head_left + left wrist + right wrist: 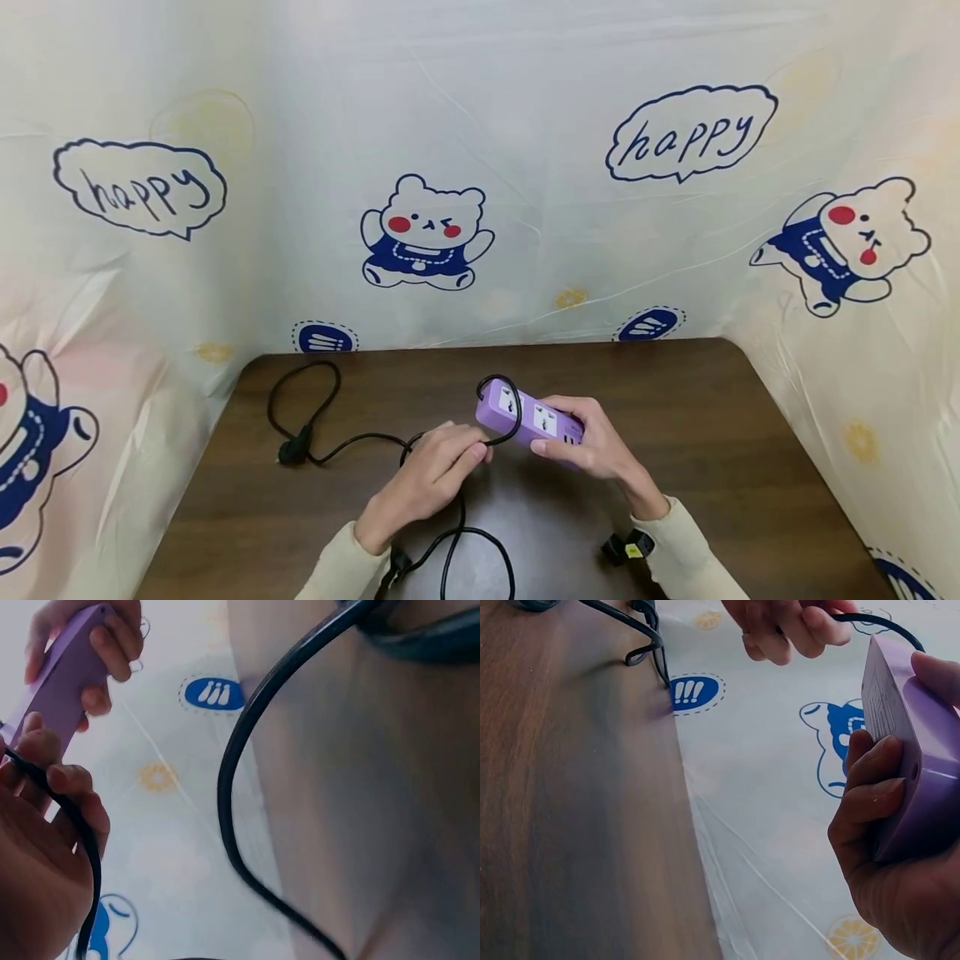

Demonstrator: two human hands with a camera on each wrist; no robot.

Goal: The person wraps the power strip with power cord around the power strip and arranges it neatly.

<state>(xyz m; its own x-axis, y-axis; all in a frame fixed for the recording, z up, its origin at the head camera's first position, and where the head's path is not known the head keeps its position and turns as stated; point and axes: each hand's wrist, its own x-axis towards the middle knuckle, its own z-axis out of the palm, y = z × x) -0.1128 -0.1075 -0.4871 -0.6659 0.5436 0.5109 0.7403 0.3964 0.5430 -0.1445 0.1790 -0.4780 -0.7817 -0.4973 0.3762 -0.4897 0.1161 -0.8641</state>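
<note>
A purple power strip (pixel 528 423) with white socket panels is held up above the table, tilted, in my right hand (pixel 600 442). The thumb lies along its near side; in the right wrist view, curled fingers (pixel 870 795) wrap the underside of the strip (pixel 930 757). A black power cord (pixel 367 437) leaves the strip's left end and loops over its face. My left hand (pixel 435 471) grips this cord close to the strip. In the left wrist view, the cord (pixel 91 862) runs across that palm and hangs down. The cord's black plug (pixel 295 448) lies on the table at the left.
The dark wooden table (pixel 697 417) carries loose loops of cord at its back left and front middle. A pale printed sheet (pixel 540 250) with bears and "happy" bubbles surrounds the back and sides. A small black device (pixel 628 547) sits at the right wrist.
</note>
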